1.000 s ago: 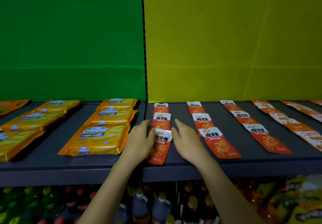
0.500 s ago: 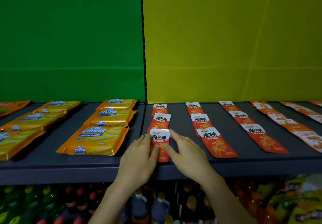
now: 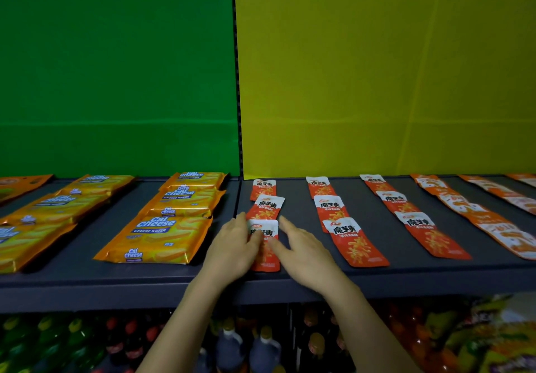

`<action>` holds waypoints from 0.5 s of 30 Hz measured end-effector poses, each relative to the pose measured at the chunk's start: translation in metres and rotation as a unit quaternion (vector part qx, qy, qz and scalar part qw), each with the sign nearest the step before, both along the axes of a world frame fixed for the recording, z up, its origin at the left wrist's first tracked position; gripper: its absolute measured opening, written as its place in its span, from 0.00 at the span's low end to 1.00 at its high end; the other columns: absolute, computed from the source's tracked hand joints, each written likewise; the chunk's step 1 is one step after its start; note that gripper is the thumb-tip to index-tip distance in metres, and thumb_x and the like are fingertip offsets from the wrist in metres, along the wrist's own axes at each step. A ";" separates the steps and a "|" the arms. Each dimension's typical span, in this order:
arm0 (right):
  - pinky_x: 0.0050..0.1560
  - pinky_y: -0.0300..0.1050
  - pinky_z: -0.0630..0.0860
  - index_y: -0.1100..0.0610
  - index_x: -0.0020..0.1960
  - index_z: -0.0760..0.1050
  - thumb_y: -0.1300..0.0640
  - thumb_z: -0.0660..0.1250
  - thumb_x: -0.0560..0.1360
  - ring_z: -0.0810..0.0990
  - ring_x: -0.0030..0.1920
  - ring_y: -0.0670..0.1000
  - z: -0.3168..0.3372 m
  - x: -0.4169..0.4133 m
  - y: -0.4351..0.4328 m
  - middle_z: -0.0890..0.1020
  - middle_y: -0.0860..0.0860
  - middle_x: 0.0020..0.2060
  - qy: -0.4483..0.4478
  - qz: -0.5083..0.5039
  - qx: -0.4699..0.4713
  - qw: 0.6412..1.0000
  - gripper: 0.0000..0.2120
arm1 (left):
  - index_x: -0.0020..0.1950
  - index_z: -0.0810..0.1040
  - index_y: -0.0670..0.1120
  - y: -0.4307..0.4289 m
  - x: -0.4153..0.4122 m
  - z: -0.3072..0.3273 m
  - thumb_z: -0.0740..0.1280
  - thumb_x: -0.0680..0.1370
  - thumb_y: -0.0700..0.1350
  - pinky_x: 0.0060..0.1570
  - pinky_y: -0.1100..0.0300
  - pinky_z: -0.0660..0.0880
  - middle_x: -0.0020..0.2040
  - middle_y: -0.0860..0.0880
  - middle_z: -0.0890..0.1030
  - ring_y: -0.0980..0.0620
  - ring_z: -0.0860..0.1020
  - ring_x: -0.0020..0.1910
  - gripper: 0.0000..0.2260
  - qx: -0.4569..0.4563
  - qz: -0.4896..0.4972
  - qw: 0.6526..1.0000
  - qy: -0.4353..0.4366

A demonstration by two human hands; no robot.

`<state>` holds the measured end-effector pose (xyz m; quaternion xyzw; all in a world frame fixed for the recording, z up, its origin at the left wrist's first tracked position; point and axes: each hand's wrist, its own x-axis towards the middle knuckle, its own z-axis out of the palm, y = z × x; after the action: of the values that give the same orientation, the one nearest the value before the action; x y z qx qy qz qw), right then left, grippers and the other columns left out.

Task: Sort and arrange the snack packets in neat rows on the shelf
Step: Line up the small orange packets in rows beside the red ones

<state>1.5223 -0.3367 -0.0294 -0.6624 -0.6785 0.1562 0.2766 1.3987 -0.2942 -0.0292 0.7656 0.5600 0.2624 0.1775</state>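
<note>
**Front red packet: skew and overhang risk**

Left hand (image 3: 232, 252) and right hand (image 3: 306, 258) lie flat on the shelf (image 3: 406, 281), fingers extended and gripping nothing. They flank the front red packet (image 3: 268, 260), and both thumbs rest on its face. The packet sits at the 6 o'clock end of the leftmost red column. Its top edge touches or just overlaps the second packet (image 3: 265, 207) at 12 o'clock; cannot tell which.

Risks, judged:
1. Uneven side pressure from the 2 hands would twist the slick foil off the column line.
2. A nudge toward 12 o'clock could ride it over the second packet and shift that one.
3. Its lower end lies near the shelf lip; a drag toward 6 o'clock could tip it off.
</note>
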 end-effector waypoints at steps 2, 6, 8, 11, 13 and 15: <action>0.59 0.52 0.72 0.50 0.69 0.62 0.47 0.55 0.78 0.73 0.62 0.54 0.001 -0.001 0.014 0.75 0.50 0.63 0.023 -0.007 -0.007 1.000 0.20 | 0.69 0.62 0.40 0.003 0.002 0.002 0.56 0.80 0.49 0.63 0.54 0.64 0.69 0.42 0.69 0.45 0.65 0.69 0.21 -0.006 0.004 1.000 0.001; 0.60 0.53 0.72 0.54 0.71 0.60 0.48 0.56 0.78 0.73 0.62 0.56 0.003 -0.003 0.034 0.75 0.53 0.63 0.012 -0.030 -0.025 0.999 0.23 | 0.72 0.60 0.42 0.004 0.001 0.001 0.57 0.80 0.51 0.62 0.56 0.65 0.69 0.43 0.69 0.47 0.65 0.69 0.23 -0.001 0.010 1.000 0.006; 0.60 0.53 0.71 0.54 0.70 0.61 0.49 0.56 0.78 0.73 0.62 0.56 0.002 -0.002 0.040 0.75 0.54 0.63 0.005 -0.033 -0.020 0.999 0.22 | 0.69 0.63 0.43 0.003 0.001 0.000 0.59 0.79 0.52 0.59 0.56 0.66 0.66 0.44 0.71 0.47 0.68 0.66 0.22 0.006 0.011 1.000 0.000; 0.60 0.52 0.71 0.53 0.70 0.60 0.50 0.55 0.78 0.72 0.63 0.57 -0.001 -0.001 0.043 0.74 0.53 0.63 -0.006 -0.036 -0.014 0.999 0.21 | 0.67 0.65 0.44 0.003 0.001 -0.001 0.59 0.79 0.51 0.57 0.57 0.67 0.65 0.45 0.73 0.48 0.70 0.64 0.19 0.025 0.005 1.000 0.007; 0.61 0.51 0.70 0.53 0.71 0.59 0.49 0.55 0.79 0.71 0.63 0.56 -0.003 -0.001 0.044 0.73 0.53 0.64 -0.014 -0.037 -0.014 0.999 0.22 | 0.67 0.65 0.44 0.004 0.002 -0.001 0.59 0.79 0.51 0.57 0.57 0.67 0.65 0.46 0.73 0.48 0.70 0.65 0.19 0.037 0.000 0.999 0.012; 0.61 0.51 0.70 0.53 0.72 0.58 0.49 0.54 0.79 0.71 0.64 0.56 -0.003 0.000 0.046 0.73 0.53 0.65 -0.017 -0.038 -0.015 0.999 0.23 | 0.68 0.65 0.44 0.005 0.003 -0.002 0.59 0.79 0.51 0.58 0.57 0.66 0.66 0.46 0.73 0.48 0.70 0.65 0.19 0.045 -0.002 0.999 0.014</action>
<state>1.5219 -0.2912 -0.0322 -0.6945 -0.6546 0.1444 0.2614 1.4013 -0.2895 -0.0310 0.7772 0.5487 0.2766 0.1355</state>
